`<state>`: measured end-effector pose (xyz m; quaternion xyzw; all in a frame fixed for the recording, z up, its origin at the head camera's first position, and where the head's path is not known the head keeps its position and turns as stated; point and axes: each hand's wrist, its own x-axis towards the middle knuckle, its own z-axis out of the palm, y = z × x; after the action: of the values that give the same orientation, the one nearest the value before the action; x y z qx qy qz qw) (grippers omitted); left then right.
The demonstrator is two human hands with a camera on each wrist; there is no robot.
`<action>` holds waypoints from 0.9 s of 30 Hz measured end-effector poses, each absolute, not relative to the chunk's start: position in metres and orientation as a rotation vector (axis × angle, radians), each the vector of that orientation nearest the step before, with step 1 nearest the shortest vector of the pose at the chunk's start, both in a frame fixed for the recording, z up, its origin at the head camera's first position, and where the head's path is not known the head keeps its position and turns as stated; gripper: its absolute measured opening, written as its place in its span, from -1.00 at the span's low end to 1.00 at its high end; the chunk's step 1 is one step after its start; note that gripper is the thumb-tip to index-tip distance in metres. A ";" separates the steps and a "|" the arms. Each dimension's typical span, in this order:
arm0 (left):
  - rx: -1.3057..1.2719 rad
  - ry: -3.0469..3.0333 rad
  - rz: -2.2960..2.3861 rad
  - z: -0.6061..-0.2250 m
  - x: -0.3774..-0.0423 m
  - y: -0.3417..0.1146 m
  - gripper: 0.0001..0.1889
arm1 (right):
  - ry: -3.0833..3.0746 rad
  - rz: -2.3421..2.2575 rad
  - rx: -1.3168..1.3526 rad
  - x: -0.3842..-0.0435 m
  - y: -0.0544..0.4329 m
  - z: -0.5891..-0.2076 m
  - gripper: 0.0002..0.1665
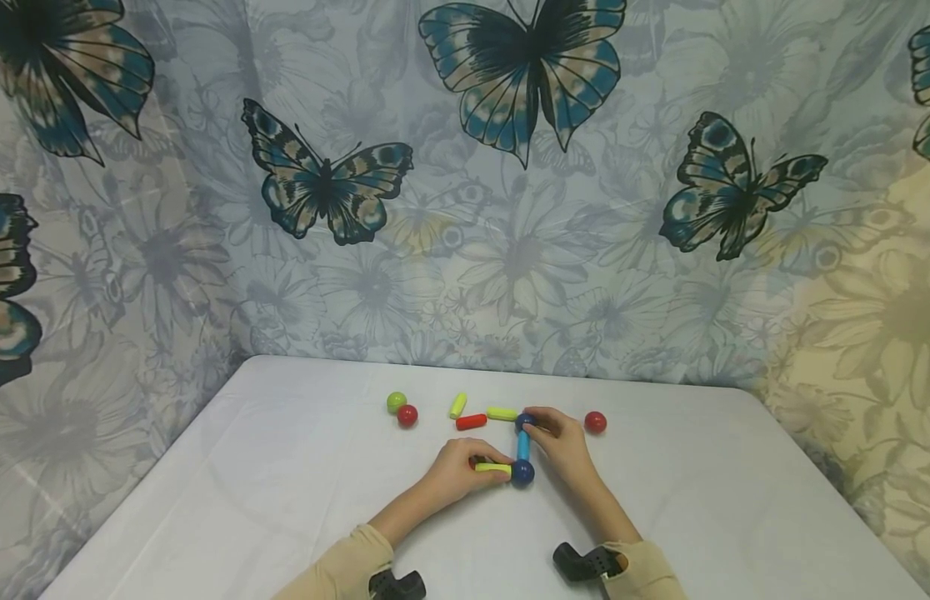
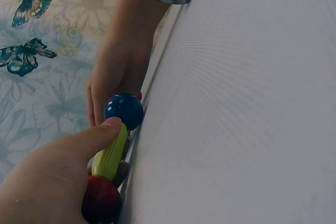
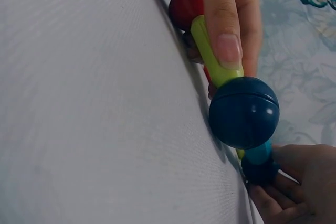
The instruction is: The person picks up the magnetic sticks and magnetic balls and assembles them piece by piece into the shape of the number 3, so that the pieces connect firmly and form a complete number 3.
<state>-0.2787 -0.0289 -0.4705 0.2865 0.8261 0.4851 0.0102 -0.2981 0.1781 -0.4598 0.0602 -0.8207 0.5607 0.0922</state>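
My left hand [image 1: 457,468] pinches a yellow-green rod [image 2: 111,153] between thumb and fingers. A red ball [image 2: 102,202] sits at the rod's near end, and a dark blue ball [image 3: 244,114] is at its other end. From that ball a light blue rod [image 1: 523,446] runs to a second dark blue ball [image 3: 258,176], farther from me. My right hand [image 1: 566,443] grips this second ball with thumb and fingers. Another yellow-green rod [image 1: 502,413] reaches left from it. The left palm partly hides the red ball in the head view.
Behind the hands, on the white table [image 1: 285,467], lie a loose yellow-green rod [image 1: 457,406] and a red rod [image 1: 471,422]. A green ball [image 1: 396,402] and a red ball [image 1: 407,416] stand at the left. Another red ball [image 1: 596,422] is right of the right hand.
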 end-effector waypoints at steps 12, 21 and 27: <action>0.910 2.571 1.524 -0.470 -0.279 -0.029 -0.79 | -2.473 1.612 0.218 -0.300 0.178 -0.461 -0.62; 0.910 2.574 1.523 -0.470 -0.278 -0.030 -0.78 | -2.509 1.585 0.214 -0.299 0.172 -0.455 -0.54; 0.917 2.571 1.521 -0.470 -0.278 -0.030 -0.78 | -2.522 1.558 0.192 -0.301 0.165 -0.451 -0.53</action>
<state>-0.2784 -0.0297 -0.4697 0.2933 0.8228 0.4868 0.0082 -0.3009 0.1651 -0.4512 0.0644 -0.8459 0.5226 0.0851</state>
